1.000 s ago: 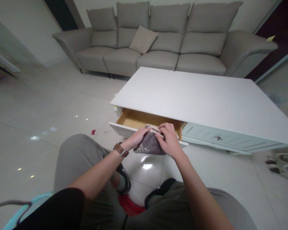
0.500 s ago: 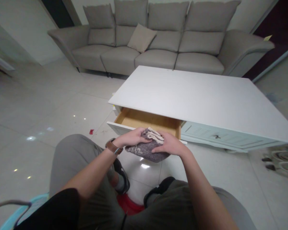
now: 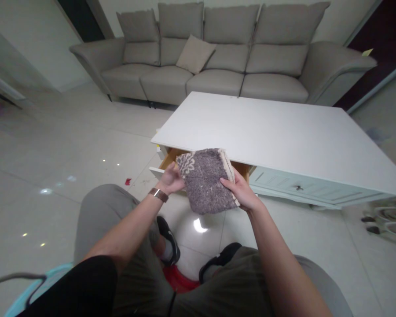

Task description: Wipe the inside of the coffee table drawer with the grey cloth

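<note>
A folded grey-purple cloth [image 3: 209, 182] with a cream pattern and cream edges is held up flat in front of the pulled-out drawer [image 3: 156, 172]. My right hand [image 3: 242, 190] grips its right edge, thumb on the front face. At the cloth's left edge is my left hand [image 3: 172, 178], its fingers partly hidden behind the cloth, so its hold is unclear. The cloth covers most of the drawer's inside.
A white coffee table [image 3: 267, 136] holds the drawer. Behind it stands a grey sofa [image 3: 214, 81] with a beige cushion [image 3: 195, 53]. A red object [image 3: 180, 280] lies between my feet, and a light-blue rim [image 3: 36, 290] shows at lower left.
The cloth has turned and been raised, and its broad face now shows. My left hand has moved from its top to its left edge; my right hand still grips the right side.
</note>
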### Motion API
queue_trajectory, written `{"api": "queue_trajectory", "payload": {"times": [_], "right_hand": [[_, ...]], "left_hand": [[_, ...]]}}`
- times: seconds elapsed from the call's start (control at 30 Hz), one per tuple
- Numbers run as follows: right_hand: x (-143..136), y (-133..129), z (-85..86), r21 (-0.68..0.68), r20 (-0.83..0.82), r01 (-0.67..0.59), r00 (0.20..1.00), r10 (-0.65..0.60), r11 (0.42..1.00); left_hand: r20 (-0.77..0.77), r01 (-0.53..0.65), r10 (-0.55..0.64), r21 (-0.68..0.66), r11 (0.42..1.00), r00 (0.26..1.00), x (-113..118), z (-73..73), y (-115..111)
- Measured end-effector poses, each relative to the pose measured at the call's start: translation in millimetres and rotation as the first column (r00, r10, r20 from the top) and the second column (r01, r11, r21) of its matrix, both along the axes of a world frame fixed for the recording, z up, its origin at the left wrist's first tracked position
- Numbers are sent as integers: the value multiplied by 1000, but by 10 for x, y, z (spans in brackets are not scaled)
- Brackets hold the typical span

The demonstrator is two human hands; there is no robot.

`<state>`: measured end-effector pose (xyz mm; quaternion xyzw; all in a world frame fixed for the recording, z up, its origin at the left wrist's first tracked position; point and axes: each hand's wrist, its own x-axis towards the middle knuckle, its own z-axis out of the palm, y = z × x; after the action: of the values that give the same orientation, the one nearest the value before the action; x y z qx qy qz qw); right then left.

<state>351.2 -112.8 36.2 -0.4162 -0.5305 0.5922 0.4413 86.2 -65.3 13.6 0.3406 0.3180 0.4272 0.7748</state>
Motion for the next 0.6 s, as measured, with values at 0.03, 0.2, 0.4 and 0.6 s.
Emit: {"api": "queue_trajectory", "payload": {"times": [0.03,0.2,0.4,0.6], "right_hand": [[-11,9,-5,-15,-17,48,999,-48,999],[-38,27,11,-90,-110,182,975,-192,979],[20,102,-23,-212,-153,313,925,-348,926],[142,250,-79,-218,-211,542,786,-581,812]], "left_hand": [[28,11,-10,-33,999,1000,81,-74,-42],[-71,27,-34,-97,995,997,498,-101,-130],[-96,-170,168,-12,985,981,651,149,230],[112,-356,348,60,932,931,896,427,984]]}}
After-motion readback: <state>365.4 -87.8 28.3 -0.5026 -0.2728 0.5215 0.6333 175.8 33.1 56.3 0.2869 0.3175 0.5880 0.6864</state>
